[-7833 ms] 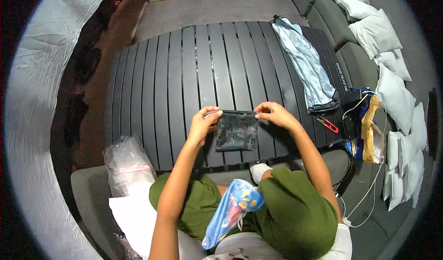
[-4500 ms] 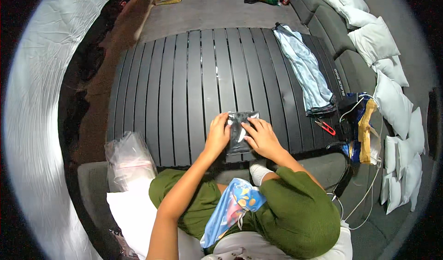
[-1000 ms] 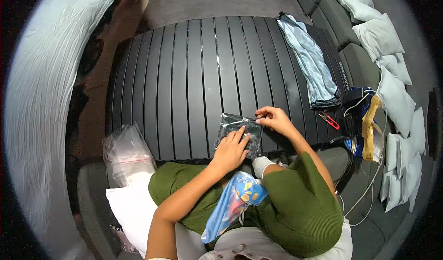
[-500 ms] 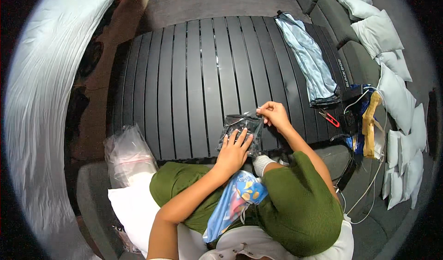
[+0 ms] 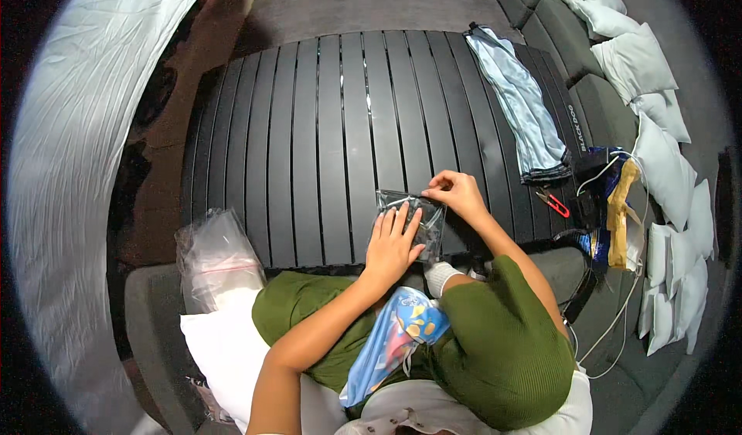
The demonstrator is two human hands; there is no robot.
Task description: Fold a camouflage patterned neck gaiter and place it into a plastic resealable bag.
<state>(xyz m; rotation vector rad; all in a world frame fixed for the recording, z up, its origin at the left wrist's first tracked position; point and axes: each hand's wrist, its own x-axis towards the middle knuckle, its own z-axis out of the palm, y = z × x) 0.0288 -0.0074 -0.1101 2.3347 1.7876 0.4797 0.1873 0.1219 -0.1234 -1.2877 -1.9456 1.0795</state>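
A small clear plastic bag (image 5: 432,222) lies at the near edge of the black slatted table (image 5: 325,141). Whatever is inside looks dark, and I cannot make it out against the table. My left hand (image 5: 393,243) rests flat on the bag, fingers spread, covering its middle. At the bag's top right corner, my right hand (image 5: 459,194) pinches the upper edge between thumb and fingertips. A blue patterned cloth (image 5: 398,334) lies in my lap below the hands.
A stack of clear plastic bags (image 5: 220,261) sits left of my leg. Folded light blue fabric (image 5: 519,103) lies on the table's right side, with red thread snips (image 5: 554,203) near it. White cables (image 5: 618,323) hang by the sofa, where several white cushions (image 5: 635,60) are lined up.
My right hand has shifted slightly left and down along the bag's top edge. The left hand stays on the bag, its fingers reaching a little higher.
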